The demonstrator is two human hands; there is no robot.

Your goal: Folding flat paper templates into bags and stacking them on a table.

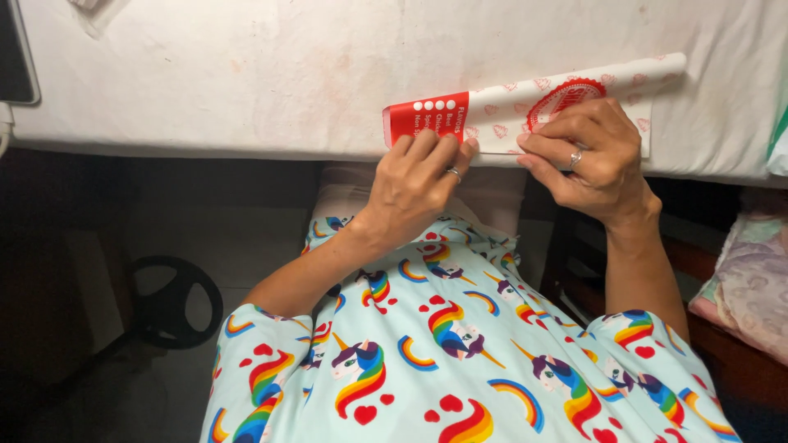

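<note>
A red and white printed paper sheet (501, 111), folded into a long narrow strip, lies at the near edge of a table with a white cloth (287, 74). My left hand (414, 184) presses its fingertips on the red end of the strip. My right hand (595, 152) rests on the white part with a red round seal, fingers curled over the fold. Both hands wear a ring.
A dark flat device (15, 57) sits at the table's left edge. Below the table, a black round chair base (168, 303) stands on the floor at left. Folded patterned fabric (751, 287) lies at right. My lap is covered by a unicorn-print garment (443, 353).
</note>
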